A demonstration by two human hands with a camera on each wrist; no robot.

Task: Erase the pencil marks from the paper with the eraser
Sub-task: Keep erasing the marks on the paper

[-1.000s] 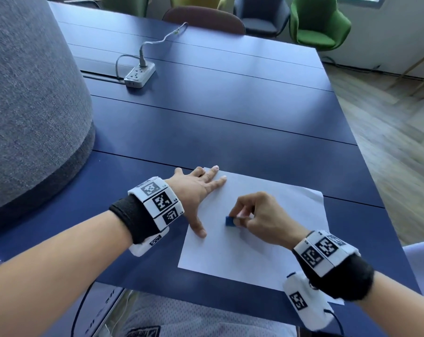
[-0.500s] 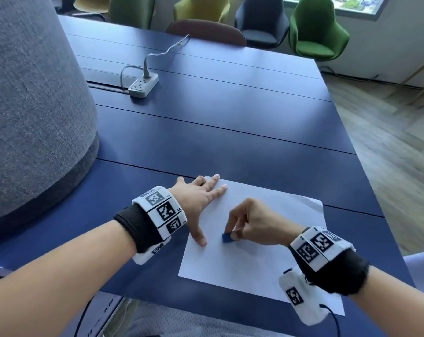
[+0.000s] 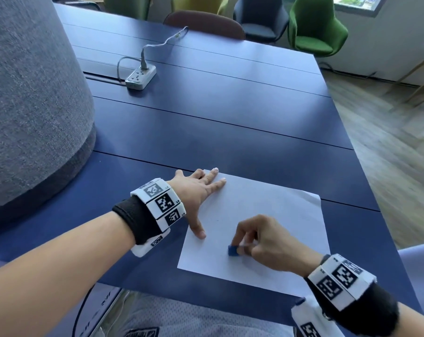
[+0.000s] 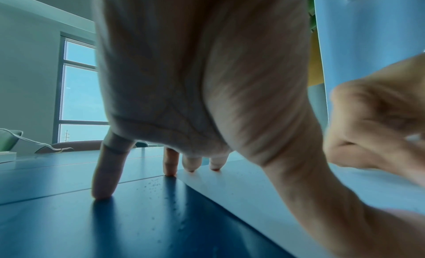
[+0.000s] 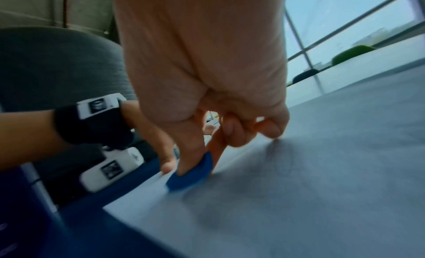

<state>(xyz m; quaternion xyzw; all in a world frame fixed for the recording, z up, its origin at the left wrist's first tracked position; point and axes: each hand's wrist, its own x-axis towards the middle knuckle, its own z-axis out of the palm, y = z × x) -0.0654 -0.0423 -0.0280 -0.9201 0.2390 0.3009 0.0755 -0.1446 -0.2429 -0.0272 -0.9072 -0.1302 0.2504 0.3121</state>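
A white sheet of paper (image 3: 274, 215) lies on the dark blue table (image 3: 218, 122) near its front edge. My right hand (image 3: 259, 239) pinches a small blue eraser (image 3: 232, 250) between thumb and fingers and holds it down on the paper's lower middle. In the right wrist view the eraser (image 5: 190, 174) touches the paper (image 5: 322, 171) under my fingertips (image 5: 184, 167). My left hand (image 3: 196, 193) lies flat with spread fingers on the paper's left edge. Its fingertips (image 4: 216, 163) press on the sheet (image 4: 253, 189). Pencil marks are too faint to make out.
A large grey fabric-covered cylinder (image 3: 31, 98) stands at the left on the table. A white power strip (image 3: 140, 77) with a cable lies farther back. Chairs, one of them green (image 3: 315, 27), stand beyond the far edge, and wooden floor lies to the right.
My right hand has slid the eraser down the paper toward me. The left hand has stayed on the paper's left edge.
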